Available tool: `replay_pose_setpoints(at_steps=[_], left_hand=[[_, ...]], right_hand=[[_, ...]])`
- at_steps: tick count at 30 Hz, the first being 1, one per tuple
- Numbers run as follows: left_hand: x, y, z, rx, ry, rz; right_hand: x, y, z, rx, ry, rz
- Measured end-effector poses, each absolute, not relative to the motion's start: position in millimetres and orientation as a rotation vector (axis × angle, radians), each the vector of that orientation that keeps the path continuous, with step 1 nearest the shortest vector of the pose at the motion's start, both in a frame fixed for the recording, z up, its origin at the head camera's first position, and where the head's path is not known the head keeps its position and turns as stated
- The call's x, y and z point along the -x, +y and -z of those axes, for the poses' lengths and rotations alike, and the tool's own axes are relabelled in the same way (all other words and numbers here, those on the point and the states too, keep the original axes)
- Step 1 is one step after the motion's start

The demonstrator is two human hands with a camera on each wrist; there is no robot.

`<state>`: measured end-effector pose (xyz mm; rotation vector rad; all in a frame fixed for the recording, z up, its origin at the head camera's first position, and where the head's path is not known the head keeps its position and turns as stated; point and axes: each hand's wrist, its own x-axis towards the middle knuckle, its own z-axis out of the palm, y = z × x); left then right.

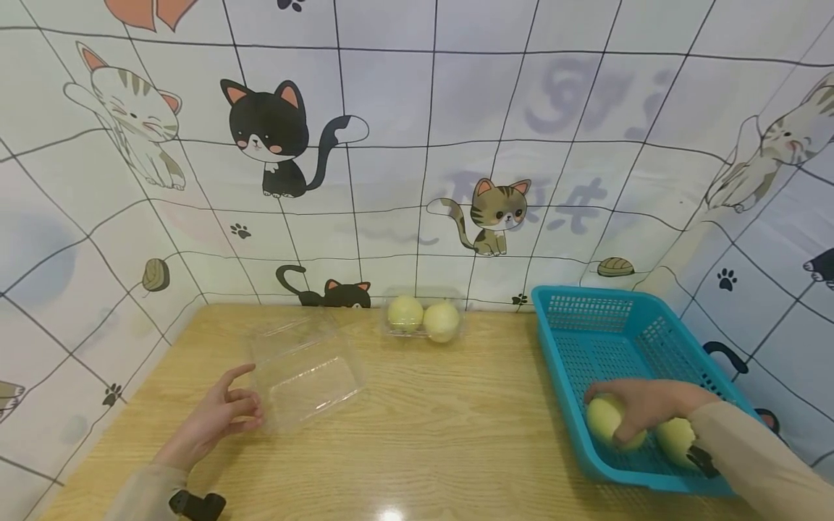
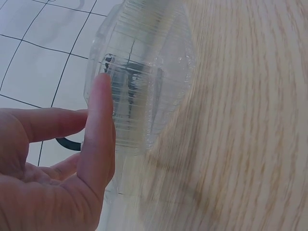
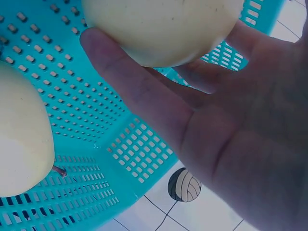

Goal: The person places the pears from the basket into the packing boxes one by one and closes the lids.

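Observation:
My right hand (image 1: 641,409) reaches into the blue-green plastic basket (image 1: 567,405) and grips a pale yellow apple (image 1: 604,421), thumb on one side and fingers round the other. Close beside it in the basket lies a second apple (image 1: 676,440); its brown stem (image 3: 59,171) shows in the right wrist view. On the left, my left hand (image 1: 218,416) is at the near left edge of a clear plastic clamshell box (image 1: 313,376) standing with its lid raised. Its fingers are loosely bent, and one fingertip (image 2: 102,82) overlaps the ribbed box wall in the left wrist view.
At the back of the wooden table (image 1: 443,412) stands another clear box (image 1: 391,329) with two pale yellow apples (image 1: 441,322) in it. A cloth wall (image 1: 391,166) printed with cats and grid lines rises behind the table and along both sides.

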<state>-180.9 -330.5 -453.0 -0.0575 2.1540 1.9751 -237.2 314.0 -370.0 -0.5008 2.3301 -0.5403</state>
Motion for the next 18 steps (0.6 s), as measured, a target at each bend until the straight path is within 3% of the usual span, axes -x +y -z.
replay_pose_setpoints(at_steps=[18], left_hand=[[178.8, -330.2, 452.7, -0.051, 2.118, -1.95]], right_hand=[[232.3, 320.0, 356.2, 0.711, 2.378, 0.787]])
